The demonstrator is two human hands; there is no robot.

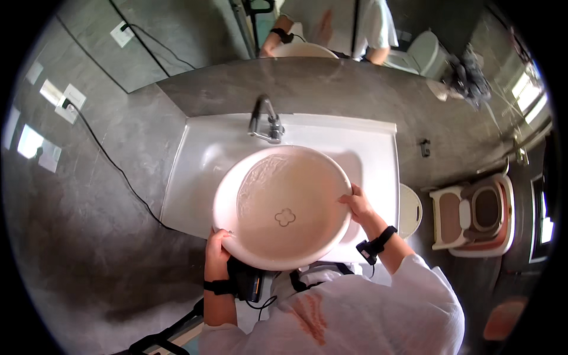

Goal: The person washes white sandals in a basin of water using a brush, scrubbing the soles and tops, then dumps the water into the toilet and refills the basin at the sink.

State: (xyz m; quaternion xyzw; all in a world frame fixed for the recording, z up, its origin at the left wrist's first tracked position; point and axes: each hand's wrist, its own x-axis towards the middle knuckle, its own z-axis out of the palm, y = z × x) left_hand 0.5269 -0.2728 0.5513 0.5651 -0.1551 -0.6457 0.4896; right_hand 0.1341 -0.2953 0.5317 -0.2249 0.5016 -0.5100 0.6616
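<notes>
A large white plastic washbasin (pixel 284 191) with water in it is held over the front of the bathroom sink. My left hand (pixel 218 244) grips its rim at the lower left, thumb on top. My right hand (pixel 358 203) grips the rim on the right side, the thumb reaching over the inner edge. A flower-shaped mark shows on the basin's bottom. Behind the basin stands a chrome faucet (pixel 270 124); no stream from its spout can be made out. Most of the sink bowl is hidden under the basin.
The white sink counter (pixel 188 164) meets a grey wall and a mirror (pixel 310 31). A black cord (pixel 108 157) runs from a wall socket (pixel 71 104) down the left. Folded plastic tubs (pixel 483 213) hang at right, near a pale round stool or lid (pixel 409 211).
</notes>
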